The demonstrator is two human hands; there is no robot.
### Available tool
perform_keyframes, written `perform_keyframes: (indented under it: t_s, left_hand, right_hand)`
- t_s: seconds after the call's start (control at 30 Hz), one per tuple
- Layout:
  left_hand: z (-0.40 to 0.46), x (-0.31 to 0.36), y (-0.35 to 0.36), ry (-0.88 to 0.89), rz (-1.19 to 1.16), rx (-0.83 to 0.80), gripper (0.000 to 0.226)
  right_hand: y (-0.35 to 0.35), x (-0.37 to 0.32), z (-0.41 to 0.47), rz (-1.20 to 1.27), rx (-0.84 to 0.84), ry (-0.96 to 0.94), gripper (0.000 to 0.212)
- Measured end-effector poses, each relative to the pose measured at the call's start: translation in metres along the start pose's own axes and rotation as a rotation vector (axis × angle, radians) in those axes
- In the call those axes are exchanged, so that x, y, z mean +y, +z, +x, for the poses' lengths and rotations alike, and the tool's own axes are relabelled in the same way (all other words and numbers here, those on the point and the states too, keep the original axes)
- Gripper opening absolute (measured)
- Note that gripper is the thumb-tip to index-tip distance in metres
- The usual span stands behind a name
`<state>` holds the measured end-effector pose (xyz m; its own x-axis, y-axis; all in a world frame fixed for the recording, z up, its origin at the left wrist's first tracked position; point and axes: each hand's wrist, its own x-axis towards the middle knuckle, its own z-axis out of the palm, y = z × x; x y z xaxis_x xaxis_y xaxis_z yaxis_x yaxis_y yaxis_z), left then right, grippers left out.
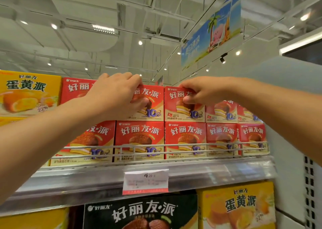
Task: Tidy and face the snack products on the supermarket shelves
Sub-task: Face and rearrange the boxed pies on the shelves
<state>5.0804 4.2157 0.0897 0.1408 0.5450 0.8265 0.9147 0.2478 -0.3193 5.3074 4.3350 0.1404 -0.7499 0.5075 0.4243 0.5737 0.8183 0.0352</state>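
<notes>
Red pie boxes stand in two stacked rows on the top shelf (200,172). My left hand (116,94) grips an upper-row red box (153,105), fingers over its top edge and thumb on its front. My right hand (202,91) grips the neighbouring upper-row red box (181,113) the same way, fingers over the top, thumb pressed on the front face. Both boxes sit upright with their fronts facing out. The lower row of red boxes (139,138) stands behind a wire rail (148,153).
A yellow pie box (26,93) stands at the left end of the top shelf. A price tag (145,181) hangs on the shelf edge. Below are a black box (141,213) and a yellow box (238,206). A white panel (287,159) closes the right side.
</notes>
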Motion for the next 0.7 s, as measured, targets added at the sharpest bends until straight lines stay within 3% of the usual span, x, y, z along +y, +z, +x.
perform_keyframes:
  t_s: [0.3,0.53,0.63,0.7]
  left_hand:
    - [-0.006,0.003,0.002,-0.026,-0.01,0.041,0.061]
    - [-0.008,0.004,0.001,-0.059,-0.011,0.006,0.063]
    - [-0.02,0.015,0.0,-0.089,-0.056,0.117,0.07]
    - [-0.041,0.031,0.001,-0.063,-0.176,0.275,0.069]
  right_hand:
    - [0.013,0.003,0.003,-0.039,0.079,-0.029,0.03]
    - [0.015,-0.001,-0.007,0.03,0.046,-0.028,0.05]
    - [0.019,-0.005,-0.023,-0.114,0.205,-0.075,0.072]
    - [0.033,-0.01,-0.042,-0.043,0.374,-0.146,0.073]
